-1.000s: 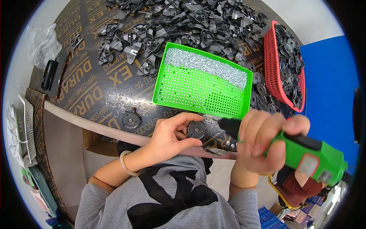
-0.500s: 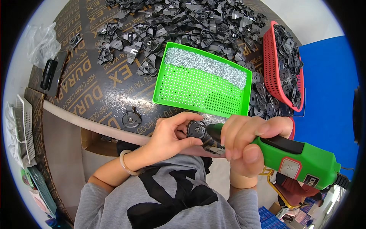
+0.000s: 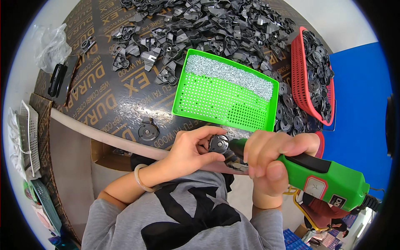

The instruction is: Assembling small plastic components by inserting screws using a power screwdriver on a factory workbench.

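My left hand (image 3: 191, 148) grips a black plastic part with a round disc (image 3: 219, 144) between thumb and fingers, just off the table's front edge. In my right hand (image 3: 271, 160) is a green electric screwdriver (image 3: 321, 177), its fingers wrapped round the front of the body. The tool's dark nose points left at the round part; whether its tip touches the part cannot be made out. Beyond my hands lies a green perforated tray (image 3: 204, 100) with small silver screws (image 3: 229, 75) heaped along its far side. A similar round black part (image 3: 148, 131) sits on the table left of my left hand.
Black plastic pieces (image 3: 208, 29) are piled across the far table. A red basket (image 3: 298, 75) of black discs (image 3: 318, 71) stands at the right, with loose discs (image 3: 287, 116) beside it. A clear plastic bag (image 3: 52, 48) and a black case (image 3: 56, 81) lie at the left.
The whole view has shifted slightly, with the table and tray a little further right and lower. Both hands keep the same hold on the part and the screwdriver.
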Demonstrator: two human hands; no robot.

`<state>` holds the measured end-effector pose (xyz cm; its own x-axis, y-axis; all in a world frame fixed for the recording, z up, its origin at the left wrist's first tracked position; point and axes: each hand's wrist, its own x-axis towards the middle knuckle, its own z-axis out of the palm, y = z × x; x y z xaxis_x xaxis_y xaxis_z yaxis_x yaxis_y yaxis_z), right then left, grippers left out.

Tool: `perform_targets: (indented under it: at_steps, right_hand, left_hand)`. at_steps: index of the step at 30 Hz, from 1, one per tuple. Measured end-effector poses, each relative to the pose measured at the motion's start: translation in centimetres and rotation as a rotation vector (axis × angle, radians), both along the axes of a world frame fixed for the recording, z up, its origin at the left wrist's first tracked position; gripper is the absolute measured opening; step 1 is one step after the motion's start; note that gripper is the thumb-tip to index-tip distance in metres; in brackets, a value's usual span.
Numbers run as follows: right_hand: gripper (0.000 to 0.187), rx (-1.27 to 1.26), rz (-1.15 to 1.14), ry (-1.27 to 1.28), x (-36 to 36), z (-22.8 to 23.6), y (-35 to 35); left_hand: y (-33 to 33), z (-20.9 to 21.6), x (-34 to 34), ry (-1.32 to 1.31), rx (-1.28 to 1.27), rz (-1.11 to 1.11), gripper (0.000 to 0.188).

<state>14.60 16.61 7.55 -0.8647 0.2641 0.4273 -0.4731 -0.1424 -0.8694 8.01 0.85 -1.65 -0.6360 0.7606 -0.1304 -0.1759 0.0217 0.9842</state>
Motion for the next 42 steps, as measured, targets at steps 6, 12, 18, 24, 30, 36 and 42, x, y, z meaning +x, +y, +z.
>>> perform_targets:
  at_steps: [6, 12, 18, 24, 30, 36, 42]
  right_hand:
    - [0.037, 0.006, -0.016, 0.002, -0.3, -0.5, -0.1]
    - [0.034, -0.033, 0.034, 0.003, -0.4, -0.6, -0.1]
    - [0.037, -0.019, -0.022, -0.027, -0.5, -0.4, -0.3]
    - [0.040, -0.040, -0.221, 0.095, -1.7, 0.1, 0.4]
    - [0.033, 0.036, -0.387, 0.129, -4.5, -2.7, 2.0]
    - [0.026, 0.081, -0.456, 0.049, -5.5, -3.3, 1.9]
    - [0.026, 0.111, -0.452, 0.066, -5.5, -3.6, 2.1]
  left_hand:
    - [-0.1, 0.3, -0.1, 0.049, -0.033, 0.000, 0.051]
    - [-0.2, 0.3, 0.0, 0.067, -0.030, 0.000, 0.049]
    - [-0.1, 0.4, 0.2, 0.115, -0.023, 0.006, 0.049]
    - [0.1, -0.5, 0.4, 0.019, 0.021, 0.039, 0.050]
    - [0.5, -0.3, 0.4, -0.014, 0.071, 0.029, 0.051]
    - [0.3, -0.2, 0.5, -0.029, 0.082, 0.042, 0.052]
    - [0.5, -0.2, 0.5, -0.057, 0.090, 0.040, 0.051]
